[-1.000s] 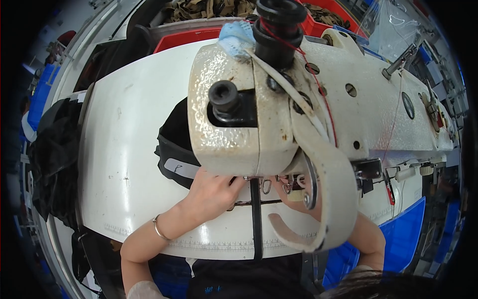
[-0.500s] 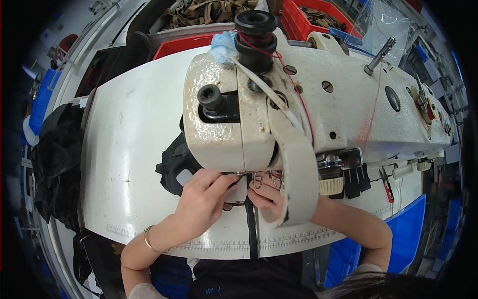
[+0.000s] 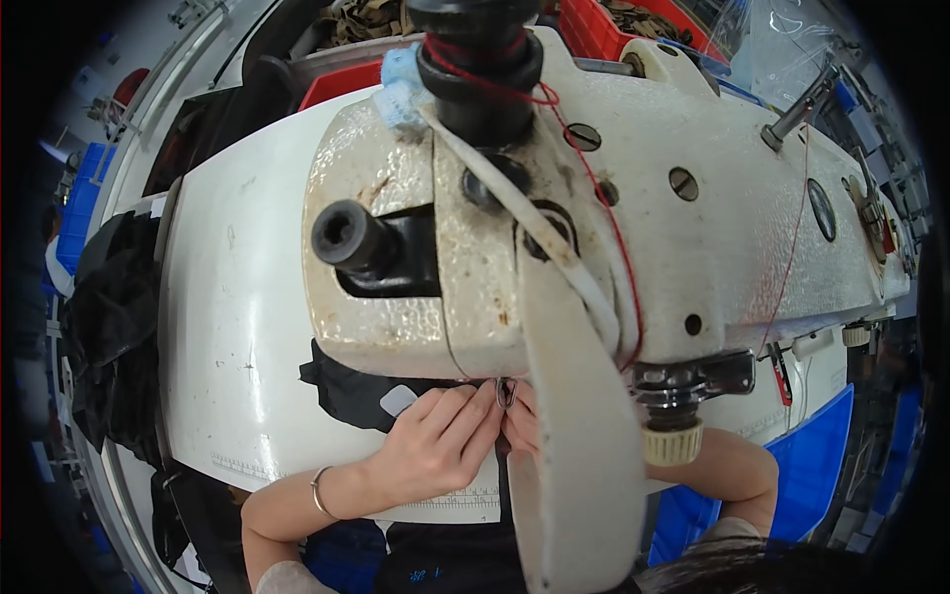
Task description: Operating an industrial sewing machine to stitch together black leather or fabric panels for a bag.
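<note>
My left hand (image 3: 447, 438) is closed, its fingertips drawn together under the front of a white sewing machine (image 3: 396, 332). What they pinch is hidden. Close beside them, the bent fingers of my right hand (image 3: 522, 421) are partly covered by a pale curved strip (image 3: 584, 436) hanging from the machine head. A black zipper tape (image 3: 506, 495) runs from between my hands toward the table's near edge. Black fabric (image 3: 346, 391) with a pale patch lies left of the needle area, beyond my left hand. A small metal loop (image 3: 506, 393) hangs just over my fingertips.
Dark cloth (image 3: 119, 327) hangs over the table's left side. Red bins (image 3: 594, 30) with brownish strap pieces stand behind the machine. A blue bin (image 3: 816, 455) sits at the lower right. Red-handled snips (image 3: 781, 376) lie on the table at right.
My head has leaned closer, so the machine looks larger and hides more. My hands have come together, and my left hand has moved right over the zipper tape.
</note>
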`<state>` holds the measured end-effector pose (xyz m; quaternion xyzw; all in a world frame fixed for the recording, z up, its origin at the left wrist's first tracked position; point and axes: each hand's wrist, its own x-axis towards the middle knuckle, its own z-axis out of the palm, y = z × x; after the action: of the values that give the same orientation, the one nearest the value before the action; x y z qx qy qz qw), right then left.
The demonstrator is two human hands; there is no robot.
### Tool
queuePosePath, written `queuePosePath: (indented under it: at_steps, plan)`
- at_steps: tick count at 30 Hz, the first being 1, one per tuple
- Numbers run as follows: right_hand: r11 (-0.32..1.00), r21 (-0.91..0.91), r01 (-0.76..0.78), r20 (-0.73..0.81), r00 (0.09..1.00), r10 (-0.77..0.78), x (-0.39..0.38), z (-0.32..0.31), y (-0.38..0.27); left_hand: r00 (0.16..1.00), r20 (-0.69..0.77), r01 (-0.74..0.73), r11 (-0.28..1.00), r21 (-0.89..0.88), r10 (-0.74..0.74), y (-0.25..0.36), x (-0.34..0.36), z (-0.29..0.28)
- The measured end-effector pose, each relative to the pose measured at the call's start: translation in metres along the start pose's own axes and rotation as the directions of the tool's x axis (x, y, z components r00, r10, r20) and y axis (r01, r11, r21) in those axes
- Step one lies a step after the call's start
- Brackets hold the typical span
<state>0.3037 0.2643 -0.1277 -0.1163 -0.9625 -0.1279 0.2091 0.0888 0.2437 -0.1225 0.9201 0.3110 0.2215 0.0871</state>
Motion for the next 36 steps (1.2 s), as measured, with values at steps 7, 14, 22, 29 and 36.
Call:
queuePosePath:
  at_steps: [7, 14, 22, 29, 36]
  plan:
    - [0.995, 0.081, -0.050, -0.049, 0.997, 0.054, 0.010, -0.001, 0.004, 0.994, -0.043, -0.095, 0.982, 0.163, 0.103, -0.012, -0.009, 0.007]
    - [0.988, 0.131, -0.080, -0.100, 0.991, 0.093, 0.011, -0.006, 0.004, 0.992, -0.047, -0.110, 0.982, 0.153, 0.118, -0.013, -0.006, 0.007]
    - [0.817, 0.435, -0.379, 0.015, 0.910, 0.414, 0.008, 0.003, -0.001, 0.995, -0.073, 0.063, 0.994, -0.093, -0.070, -0.017, 0.012, -0.005]
    - [0.550, 0.664, -0.507, 0.159, 0.814, 0.559, 0.013, 0.012, 0.017, 0.997, -0.071, 0.044, 0.993, 0.113, -0.036, -0.033, 0.016, -0.004]
    - [0.717, 0.421, -0.556, 0.022, 0.796, 0.604, -0.027, 0.010, 0.030, 0.982, -0.183, -0.015, 0.977, 0.212, 0.055, -0.032, 0.022, -0.001]
